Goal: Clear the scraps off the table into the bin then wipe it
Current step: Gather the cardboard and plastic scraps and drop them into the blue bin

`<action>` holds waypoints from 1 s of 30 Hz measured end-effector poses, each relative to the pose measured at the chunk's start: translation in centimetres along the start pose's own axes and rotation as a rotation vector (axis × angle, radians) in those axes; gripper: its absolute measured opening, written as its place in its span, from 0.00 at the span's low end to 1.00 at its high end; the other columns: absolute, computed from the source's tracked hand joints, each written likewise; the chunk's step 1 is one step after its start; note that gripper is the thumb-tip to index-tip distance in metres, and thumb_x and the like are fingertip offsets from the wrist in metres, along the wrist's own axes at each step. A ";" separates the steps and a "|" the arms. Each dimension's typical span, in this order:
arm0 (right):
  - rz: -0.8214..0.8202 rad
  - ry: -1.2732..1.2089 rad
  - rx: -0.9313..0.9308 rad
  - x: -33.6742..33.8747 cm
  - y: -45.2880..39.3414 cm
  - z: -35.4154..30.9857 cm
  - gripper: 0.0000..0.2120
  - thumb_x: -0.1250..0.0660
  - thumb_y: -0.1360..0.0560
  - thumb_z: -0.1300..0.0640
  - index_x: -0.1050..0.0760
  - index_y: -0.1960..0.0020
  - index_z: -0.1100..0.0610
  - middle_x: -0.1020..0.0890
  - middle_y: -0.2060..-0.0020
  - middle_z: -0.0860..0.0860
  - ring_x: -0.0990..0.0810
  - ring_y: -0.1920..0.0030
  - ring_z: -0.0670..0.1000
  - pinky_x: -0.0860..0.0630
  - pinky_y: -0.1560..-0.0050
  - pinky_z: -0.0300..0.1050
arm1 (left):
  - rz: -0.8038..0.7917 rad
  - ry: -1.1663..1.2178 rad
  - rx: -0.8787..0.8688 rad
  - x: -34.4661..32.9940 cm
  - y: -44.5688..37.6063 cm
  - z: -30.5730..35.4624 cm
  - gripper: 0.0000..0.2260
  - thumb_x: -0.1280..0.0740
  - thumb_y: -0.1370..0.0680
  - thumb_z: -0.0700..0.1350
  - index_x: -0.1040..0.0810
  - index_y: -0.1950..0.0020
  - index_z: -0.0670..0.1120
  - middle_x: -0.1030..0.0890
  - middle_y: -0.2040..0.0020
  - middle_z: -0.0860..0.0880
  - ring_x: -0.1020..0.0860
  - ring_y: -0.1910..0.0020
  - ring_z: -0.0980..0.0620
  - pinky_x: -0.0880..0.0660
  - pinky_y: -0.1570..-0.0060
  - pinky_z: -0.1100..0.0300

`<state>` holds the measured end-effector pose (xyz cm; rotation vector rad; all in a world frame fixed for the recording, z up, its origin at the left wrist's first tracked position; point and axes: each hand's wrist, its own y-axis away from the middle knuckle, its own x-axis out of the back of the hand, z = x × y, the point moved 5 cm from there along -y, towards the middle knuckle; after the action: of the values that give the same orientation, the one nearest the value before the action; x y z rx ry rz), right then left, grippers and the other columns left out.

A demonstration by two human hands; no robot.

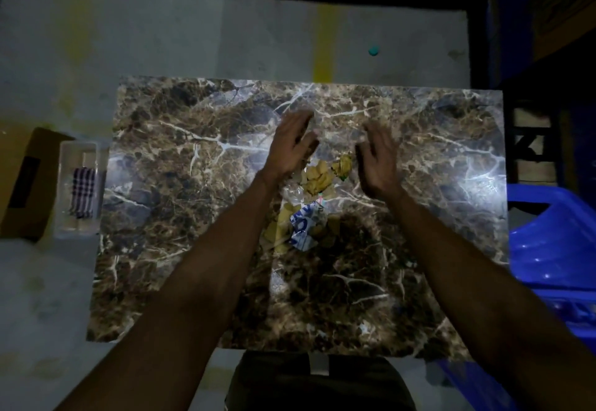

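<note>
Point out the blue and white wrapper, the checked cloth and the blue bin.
blue and white wrapper (303, 228), head view, middle of the crumpled wrapper.
checked cloth (83, 192), head view, centre of the folded cloth in the clear box.
blue bin (554, 243), head view, its near rim.

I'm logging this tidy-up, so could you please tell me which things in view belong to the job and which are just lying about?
Part of the job:
- scraps piled mid-table
- marble table
- checked cloth in the clear tub
- blue bin
- left hand and right hand, open, flanking the pile

Just lying about:
- cardboard box
- teal blob on the floor
</note>
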<state>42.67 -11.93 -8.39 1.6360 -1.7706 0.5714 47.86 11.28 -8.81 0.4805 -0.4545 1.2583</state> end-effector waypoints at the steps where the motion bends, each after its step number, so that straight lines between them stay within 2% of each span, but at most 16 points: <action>1: -0.018 -0.016 0.036 -0.7 1.2 -0.7 0.23 0.47 0.12 0.46 0.36 0.19 0.51 0.37 0.18 0.50 0.46 0.19 0.46 0.52 0.20 0.47 | -0.011 -0.063 -0.045 -0.5 0.2 0.3 0.21 0.38 0.15 0.52 0.27 0.24 0.46 0.27 0.24 0.44 0.31 0.24 0.46 0.36 0.23 0.46; 4: -0.052 -0.129 0.006 -2.8 5.2 -2.3 0.22 0.46 0.12 0.47 0.33 0.20 0.50 0.36 0.19 0.48 0.46 0.19 0.43 0.51 0.18 0.50 | -0.055 0.001 -0.039 -0.7 2.7 1.3 0.17 0.38 0.14 0.51 0.23 0.27 0.47 0.24 0.27 0.47 0.28 0.27 0.50 0.33 0.26 0.50; 6: -0.008 -0.267 -0.010 -3.7 7.6 -3.0 0.20 0.43 0.12 0.50 0.29 0.23 0.53 0.31 0.22 0.50 0.40 0.19 0.48 0.43 0.19 0.55 | -0.057 0.160 0.021 -0.3 5.4 1.5 0.15 0.38 0.14 0.49 0.22 0.29 0.47 0.22 0.30 0.50 0.24 0.32 0.55 0.27 0.32 0.54; 8: 0.033 -0.375 -0.016 -4.5 9.0 -3.3 0.19 0.42 0.13 0.51 0.26 0.26 0.56 0.27 0.25 0.50 0.34 0.22 0.49 0.37 0.22 0.57 | 0.023 0.267 0.070 0.6 8.2 1.6 0.14 0.37 0.14 0.47 0.22 0.30 0.47 0.21 0.32 0.52 0.22 0.35 0.57 0.24 0.36 0.55; 10: 0.042 -0.444 -0.049 -5.3 9.6 -3.8 0.18 0.42 0.14 0.50 0.25 0.28 0.55 0.24 0.29 0.49 0.30 0.25 0.51 0.33 0.25 0.60 | 0.119 0.327 0.125 1.1 10.9 1.8 0.13 0.36 0.14 0.48 0.20 0.31 0.48 0.20 0.33 0.53 0.23 0.34 0.56 0.24 0.35 0.55; 14: 0.054 -0.510 -0.129 -6.9 10.9 -5.0 0.21 0.41 0.15 0.46 0.24 0.29 0.56 0.23 0.29 0.51 0.30 0.25 0.57 0.34 0.26 0.65 | 0.270 0.436 0.229 -0.5 14.3 1.1 0.13 0.34 0.15 0.49 0.20 0.32 0.48 0.20 0.33 0.53 0.22 0.32 0.53 0.23 0.34 0.48; 16: 0.046 -0.538 -0.159 -7.6 11.5 -5.5 0.20 0.40 0.16 0.47 0.24 0.28 0.56 0.23 0.29 0.51 0.31 0.24 0.56 0.35 0.25 0.63 | 0.333 0.512 0.270 -1.8 14.9 1.1 0.13 0.34 0.15 0.46 0.21 0.31 0.46 0.20 0.33 0.51 0.23 0.32 0.51 0.24 0.33 0.46; 20: 0.106 -0.638 -0.212 -8.6 12.7 -6.9 0.20 0.38 0.16 0.49 0.25 0.27 0.57 0.23 0.29 0.53 0.27 0.26 0.55 0.28 0.28 0.61 | 0.399 0.615 0.319 -3.8 14.6 2.4 0.14 0.35 0.17 0.43 0.20 0.32 0.43 0.20 0.33 0.48 0.22 0.33 0.51 0.24 0.32 0.52; 24: 0.053 -0.699 -0.213 -8.2 12.8 -7.8 0.17 0.39 0.15 0.55 0.25 0.29 0.59 0.22 0.32 0.52 0.23 0.32 0.43 0.25 0.34 0.39 | 0.402 0.801 0.406 -4.2 14.0 2.8 0.12 0.36 0.16 0.39 0.19 0.33 0.41 0.19 0.34 0.46 0.21 0.34 0.52 0.24 0.36 0.59; 28: 0.000 -0.790 -0.267 -7.5 13.3 -9.2 0.12 0.39 0.14 0.55 0.23 0.32 0.52 0.21 0.35 0.47 0.22 0.37 0.39 0.24 0.38 0.40 | 0.334 0.812 0.442 -4.7 14.5 3.4 0.14 0.40 0.14 0.40 0.20 0.32 0.41 0.19 0.34 0.47 0.21 0.33 0.52 0.25 0.34 0.55; 30: -0.023 -0.810 -0.284 -7.0 13.8 -10.0 0.11 0.39 0.14 0.53 0.24 0.33 0.47 0.21 0.36 0.46 0.21 0.37 0.39 0.23 0.37 0.43 | 0.316 0.820 0.448 -4.7 14.9 4.6 0.14 0.41 0.14 0.40 0.22 0.31 0.39 0.19 0.35 0.48 0.21 0.33 0.53 0.25 0.34 0.57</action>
<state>30.83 1.72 -4.90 1.7993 -2.2374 -0.4195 32.02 8.48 -6.29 0.2263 0.4734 1.7407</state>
